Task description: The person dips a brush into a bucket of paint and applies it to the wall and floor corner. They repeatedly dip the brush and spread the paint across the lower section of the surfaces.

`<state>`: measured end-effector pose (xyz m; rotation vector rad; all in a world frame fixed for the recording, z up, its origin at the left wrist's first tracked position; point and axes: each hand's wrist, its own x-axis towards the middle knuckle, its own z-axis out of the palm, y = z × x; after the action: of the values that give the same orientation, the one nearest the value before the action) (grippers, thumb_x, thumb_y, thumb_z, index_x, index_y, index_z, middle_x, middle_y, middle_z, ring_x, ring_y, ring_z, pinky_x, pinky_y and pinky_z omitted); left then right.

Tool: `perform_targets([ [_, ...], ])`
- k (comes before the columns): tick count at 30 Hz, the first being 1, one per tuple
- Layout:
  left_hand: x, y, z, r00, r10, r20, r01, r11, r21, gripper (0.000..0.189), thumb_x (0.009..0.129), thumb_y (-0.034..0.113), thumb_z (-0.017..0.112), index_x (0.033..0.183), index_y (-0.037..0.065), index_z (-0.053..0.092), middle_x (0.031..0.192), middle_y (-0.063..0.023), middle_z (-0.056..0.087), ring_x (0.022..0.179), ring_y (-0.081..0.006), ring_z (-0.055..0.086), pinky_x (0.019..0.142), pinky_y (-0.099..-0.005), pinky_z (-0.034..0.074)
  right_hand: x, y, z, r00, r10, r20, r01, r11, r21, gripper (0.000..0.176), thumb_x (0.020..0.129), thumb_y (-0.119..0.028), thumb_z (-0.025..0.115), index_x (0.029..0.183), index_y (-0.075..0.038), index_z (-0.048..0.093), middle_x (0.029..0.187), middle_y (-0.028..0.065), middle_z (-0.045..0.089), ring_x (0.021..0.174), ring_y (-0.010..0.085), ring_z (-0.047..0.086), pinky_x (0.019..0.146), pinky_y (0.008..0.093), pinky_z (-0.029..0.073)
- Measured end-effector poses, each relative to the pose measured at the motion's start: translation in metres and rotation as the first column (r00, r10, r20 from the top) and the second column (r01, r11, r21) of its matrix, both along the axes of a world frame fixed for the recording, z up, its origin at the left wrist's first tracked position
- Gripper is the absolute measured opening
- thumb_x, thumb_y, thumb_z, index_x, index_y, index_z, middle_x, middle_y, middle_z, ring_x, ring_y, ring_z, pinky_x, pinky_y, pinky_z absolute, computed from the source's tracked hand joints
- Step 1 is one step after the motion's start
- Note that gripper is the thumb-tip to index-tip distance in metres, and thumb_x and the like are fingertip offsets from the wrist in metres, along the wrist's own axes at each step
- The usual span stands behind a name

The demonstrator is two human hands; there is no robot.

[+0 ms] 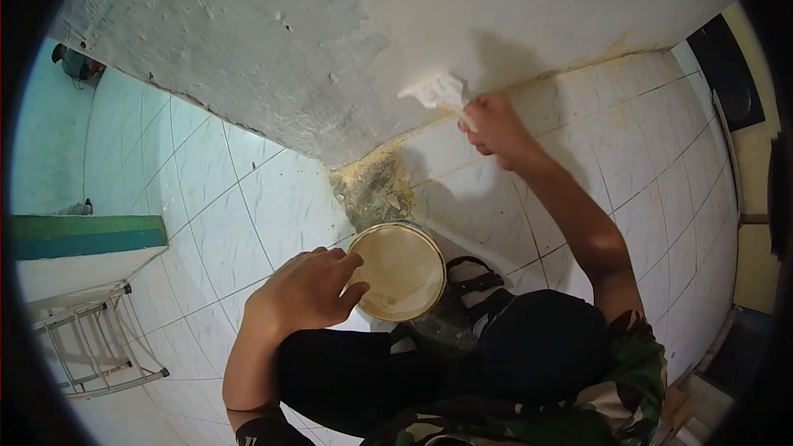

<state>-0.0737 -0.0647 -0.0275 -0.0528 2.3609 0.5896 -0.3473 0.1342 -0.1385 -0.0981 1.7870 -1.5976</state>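
At your far left stands one metal ladder (83, 308), well apart from you, beside one green-topped ledge (91, 237). Your left hand (307, 282) comes next, relaxed and grasping nothing, thumb and forefinger spread at the near-left edge of the bucket; you may be keeping it there to steady the rim, though whether it touches is hard to tell. Just beyond the bucket lies one rough, bare patch (372, 190) among the pale tiles, at the corner of the wall (372, 41). The one bucket (396, 319) sits upright right in front of you, holding pale paste (402, 271), probably set there so that both your arms reach it easily. Further right is the one scraper (439, 90), its blade smeared white and near the foot of the wall; contact can't be judged from this angle. Your right hand (496, 130) is clenched around its handle, low and from the side, likely to keep the blade flat to the surface. That makes two hands, one tool, one bucket.
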Motion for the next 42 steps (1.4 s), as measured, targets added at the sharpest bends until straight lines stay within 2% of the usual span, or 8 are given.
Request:
perform_targets([
  [2,-0.002,0.003,0.001,0.998,-0.019,-0.065,0.021,0.999,0.024,0.037,0.101,0.029,0.059,0.119,-0.003,0.063,0.093,-0.0197,0.068,0.101,-0.0371,0.066,0.092,-0.0453,0.051,0.004,0.008,0.052,1.000,-0.014,-0.020,0.013,0.999,-0.029,0.011,0.101,-0.015,0.052,0.095,-0.007,0.052,0.078,0.0047,0.057,0.050,0.0040,0.041,0.038,0.0221,0.025],
  [4,-0.008,0.007,0.010,0.997,0.000,0.082,0.003,0.999,-0.036,0.040,0.100,0.029,0.063,0.129,0.003,0.063,0.118,-0.0171,0.070,0.117,-0.0343,0.063,0.103,-0.0434,0.049,0.008,0.017,0.080,0.981,0.015,-0.195,-0.035,0.995,-0.097,0.012,0.099,-0.012,0.051,0.094,-0.001,0.051,0.078,0.0076,0.061,0.052,0.0072,0.047,0.041,0.0246,0.034],
  [8,-0.003,0.007,0.013,0.999,0.022,0.036,-0.021,0.999,-0.029,0.040,0.100,0.029,0.063,0.129,0.003,0.064,0.117,-0.0173,0.070,0.115,-0.0345,0.064,0.103,-0.0434,0.049,0.029,0.033,0.083,0.904,0.061,-0.423,-0.073,0.997,-0.012,0.011,0.099,-0.012,0.055,0.099,-0.002,0.052,0.076,0.0079,0.061,0.056,0.0110,0.051,0.049,0.0289,0.044],
  [10,-0.002,0.007,0.015,0.999,0.016,0.034,-0.014,0.999,-0.034,0.040,0.100,0.029,0.064,0.130,0.003,0.063,0.117,-0.0175,0.070,0.114,-0.0346,0.064,0.103,-0.0431,0.049,0.038,0.044,0.059,0.690,0.119,-0.714,-0.073,0.993,0.095,0.013,0.097,-0.011,0.059,0.105,-0.002,0.055,0.075,0.0114,0.062,0.060,0.0212,0.059,0.060,0.0358,0.050],
  [16,-0.001,0.007,0.015,0.998,0.045,0.049,-0.043,0.998,-0.045,0.041,0.099,0.028,0.064,0.131,0.001,0.063,0.118,-0.0176,0.070,0.114,-0.0339,0.065,0.103,-0.0427,0.049,0.036,0.054,-0.059,0.498,0.448,-0.743,-0.036,0.866,0.498,0.024,0.089,-0.008,0.063,0.113,-0.004,0.062,0.097,0.0221,0.066,0.083,0.0403,0.067,0.073,0.0470,0.054],
  [19,-0.004,0.006,0.011,0.998,0.042,0.051,-0.040,0.998,-0.041,0.042,0.100,0.029,0.064,0.131,0.001,0.063,0.118,-0.0178,0.070,0.116,-0.0339,0.064,0.104,-0.0428,0.049,0.031,0.037,-0.100,0.563,0.529,-0.635,-0.006,0.771,0.636,0.025,0.087,-0.009,0.064,0.112,-0.003,0.063,0.103,0.0259,0.063,0.090,0.0426,0.067,0.079,0.0493,0.055],
  [27,0.002,-0.003,0.000,0.998,0.016,-0.062,-0.016,1.000,0.000,0.037,0.101,0.030,0.060,0.121,-0.001,0.063,0.099,-0.0198,0.069,0.103,-0.0370,0.065,0.095,-0.0454,0.050,0.010,-0.009,-0.134,0.469,0.566,-0.678,0.062,0.745,0.665,0.012,0.084,-0.001,0.060,0.093,0.002,0.066,0.095,0.0287,0.064,0.085,0.0442,0.068,0.077,0.0519,0.057],
  [42,-0.004,0.009,0.014,1.000,0.007,0.029,-0.006,0.999,-0.036,0.041,0.100,0.029,0.062,0.130,0.001,0.063,0.119,-0.0179,0.071,0.116,-0.0343,0.064,0.105,-0.0432,0.048,0.028,0.010,0.081,0.271,0.379,-0.885,0.267,0.854,0.448,0.022,0.087,-0.007,0.067,0.109,-0.004,0.068,0.094,0.0199,0.063,0.084,0.0385,0.067,0.076,0.0474,0.056],
])
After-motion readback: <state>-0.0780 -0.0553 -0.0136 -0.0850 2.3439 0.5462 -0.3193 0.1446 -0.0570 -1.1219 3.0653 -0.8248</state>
